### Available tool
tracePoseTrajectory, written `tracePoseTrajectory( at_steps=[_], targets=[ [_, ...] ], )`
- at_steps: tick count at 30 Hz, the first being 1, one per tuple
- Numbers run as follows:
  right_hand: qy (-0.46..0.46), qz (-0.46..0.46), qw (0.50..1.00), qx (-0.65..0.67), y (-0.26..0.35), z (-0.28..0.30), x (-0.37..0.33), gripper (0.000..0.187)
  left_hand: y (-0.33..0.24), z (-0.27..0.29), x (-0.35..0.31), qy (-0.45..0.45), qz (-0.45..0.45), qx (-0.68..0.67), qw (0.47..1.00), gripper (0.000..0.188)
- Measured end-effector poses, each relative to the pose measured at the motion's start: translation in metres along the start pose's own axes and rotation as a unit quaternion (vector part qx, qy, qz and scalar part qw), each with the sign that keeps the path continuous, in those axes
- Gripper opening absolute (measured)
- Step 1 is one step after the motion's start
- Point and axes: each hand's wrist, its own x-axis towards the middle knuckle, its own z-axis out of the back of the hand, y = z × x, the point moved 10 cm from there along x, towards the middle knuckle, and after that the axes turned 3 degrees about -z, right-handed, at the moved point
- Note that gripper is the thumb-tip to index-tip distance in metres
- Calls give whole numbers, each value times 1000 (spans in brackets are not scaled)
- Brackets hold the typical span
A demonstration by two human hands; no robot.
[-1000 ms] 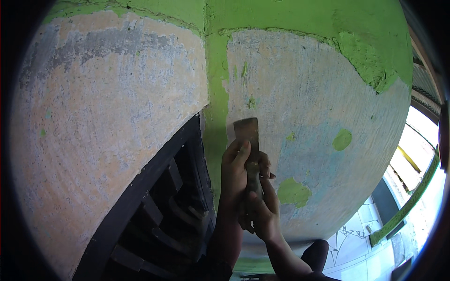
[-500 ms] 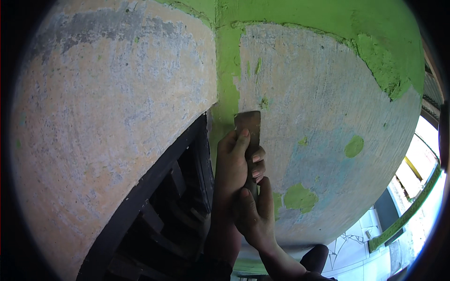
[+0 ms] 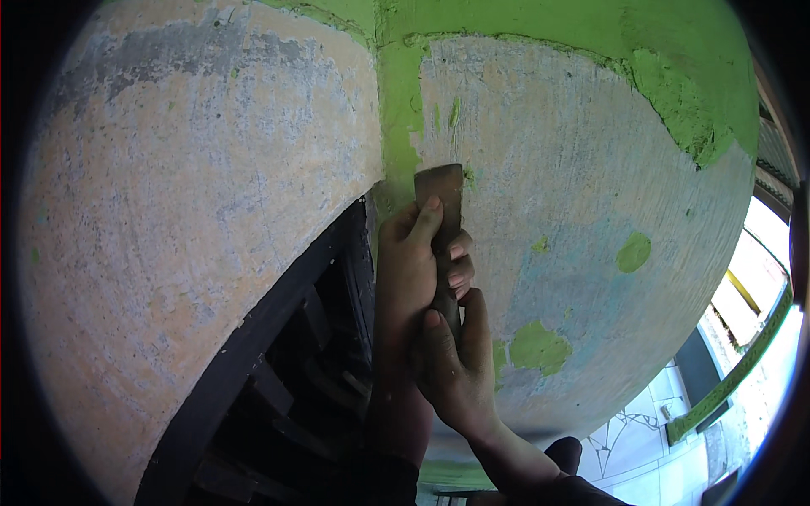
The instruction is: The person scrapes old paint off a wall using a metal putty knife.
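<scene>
Two bare hands grip a paint scraper (image 3: 441, 221) pressed flat against a weathered wall (image 3: 591, 185), its long axis running almost vertically, with the broad, dark, rust-brown blade pointing up and the handle pointing down toward the person. The left hand (image 3: 411, 270) is clenched around the upper part of the tool, its thumb lying up along the blade's face and its curled fingertips showing on the right side of the shaft. The right hand (image 3: 456, 363) is closed around the handle just below, touching the left hand, its thumb pointing up along the shaft. The blade's top edge sits at the foot of a strip of bright green paint (image 3: 396, 126) that runs down the corner between two scraped, pale grey and tan wall faces. Scattered green paint patches (image 3: 540, 347) remain on the right face. To the lower left of the hands, a dark barred opening (image 3: 287, 396) cuts into the wall.
</scene>
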Motion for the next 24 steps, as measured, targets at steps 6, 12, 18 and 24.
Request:
tracePoseTrajectory(
  at_steps=[6,12,18,24],
  targets=[
    [-14,11,999,-30,-1,5,-1,25,10,13,-10,-68,12,29,997,25],
    [-4,-41,998,53,-23,14,-17,24,26,12,-18,-26,2,48,999,27],
    [3,100,987,-128,15,13,-9,23,-4,1,-1,-57,-59,3,997,26],
    [8,33,996,-86,18,6,7,27,-9,6,7,-34,-34,-35,998,23]
  ],
)
